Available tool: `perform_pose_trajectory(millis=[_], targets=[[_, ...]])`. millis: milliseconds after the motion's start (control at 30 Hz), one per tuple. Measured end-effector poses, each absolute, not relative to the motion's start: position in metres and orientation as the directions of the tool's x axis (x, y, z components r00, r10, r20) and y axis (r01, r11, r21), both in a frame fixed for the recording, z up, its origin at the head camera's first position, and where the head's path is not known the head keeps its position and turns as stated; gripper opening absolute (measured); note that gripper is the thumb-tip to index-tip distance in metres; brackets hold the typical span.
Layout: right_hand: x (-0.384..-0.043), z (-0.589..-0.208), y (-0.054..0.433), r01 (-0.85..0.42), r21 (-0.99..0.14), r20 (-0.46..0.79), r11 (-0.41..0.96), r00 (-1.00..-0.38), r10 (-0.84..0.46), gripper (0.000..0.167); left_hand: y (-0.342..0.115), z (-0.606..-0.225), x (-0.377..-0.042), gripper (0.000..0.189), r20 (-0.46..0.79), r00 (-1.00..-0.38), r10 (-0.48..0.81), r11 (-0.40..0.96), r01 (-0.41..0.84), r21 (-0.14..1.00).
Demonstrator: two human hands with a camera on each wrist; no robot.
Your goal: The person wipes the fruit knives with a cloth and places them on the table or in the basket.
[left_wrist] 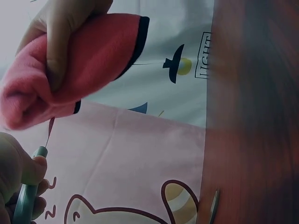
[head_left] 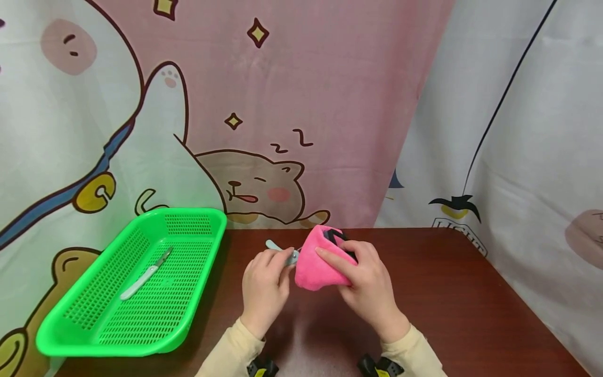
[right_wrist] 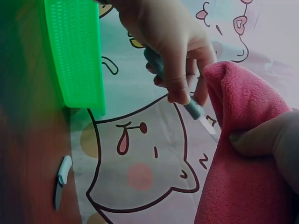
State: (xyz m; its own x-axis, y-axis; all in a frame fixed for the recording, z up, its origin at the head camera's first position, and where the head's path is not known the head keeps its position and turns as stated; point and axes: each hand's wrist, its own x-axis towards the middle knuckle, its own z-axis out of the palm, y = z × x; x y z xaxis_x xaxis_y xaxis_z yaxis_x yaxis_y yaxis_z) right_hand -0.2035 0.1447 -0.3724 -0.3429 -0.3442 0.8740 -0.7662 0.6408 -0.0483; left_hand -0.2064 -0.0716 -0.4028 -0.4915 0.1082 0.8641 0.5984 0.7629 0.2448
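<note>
My left hand [head_left: 266, 285] grips a small knife [head_left: 294, 256] by its pale blue-green handle [left_wrist: 28, 200]. The blade [right_wrist: 208, 127] points at a folded pink cloth [head_left: 315, 262] with dark edging, and its tip is hidden by the cloth. My right hand [head_left: 372, 283] holds this cloth, thumb pressed on its fleecy side [right_wrist: 252, 107]. Both hands are raised over the table, close together. Behind the left hand, a second knife [right_wrist: 63, 175] with a pale handle lies on the table; its handle [head_left: 271, 244] shows past the fingers in the head view.
On the left stands a green plastic basket [head_left: 188, 330] with perforated walls. A knife with a white handle [head_left: 138, 283] lies inside it. The dark reddish-brown table [head_left: 438, 293] ends at a printed curtain [head_left: 339, 104] at the back and a white curtain [head_left: 527, 157] on the right.
</note>
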Motion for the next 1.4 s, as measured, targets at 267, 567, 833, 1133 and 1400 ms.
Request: perform_pose_trajectory(millis=[267, 567, 833, 1133, 1400], targets=[[-0.206, -0.377, 0.143, -0.740, -0.034, 0.853, 0.671, -0.371, -0.366, 0.059, -0.069, -0.402, -0.203, 0.038, 0.867, -0.484, 0.123, 0.749, 0.618, 0.239], [-0.207, -0.377, 0.147, -0.704, -0.066, 0.824, 0.708, -0.439, -0.359, 0.053, -0.069, -0.404, -0.203, 0.040, 0.872, -0.470, 0.136, 0.742, 0.632, 0.225], [-0.211, -0.375, 0.158, -0.669, -0.101, 0.833, 0.736, -0.462, -0.305, 0.058, -0.068, -0.405, -0.204, 0.039, 0.880, -0.456, 0.136, 0.730, 0.647, 0.222], [-0.214, -0.369, 0.169, -0.632, -0.124, 0.839, 0.765, -0.479, -0.260, 0.066, -0.069, -0.404, -0.206, 0.030, 0.893, -0.433, 0.125, 0.719, 0.660, 0.219], [-0.216, -0.369, 0.176, -0.608, -0.141, 0.837, 0.781, -0.495, -0.234, 0.066, -0.069, -0.404, -0.207, 0.036, 0.893, -0.434, 0.119, 0.720, 0.657, 0.223]])
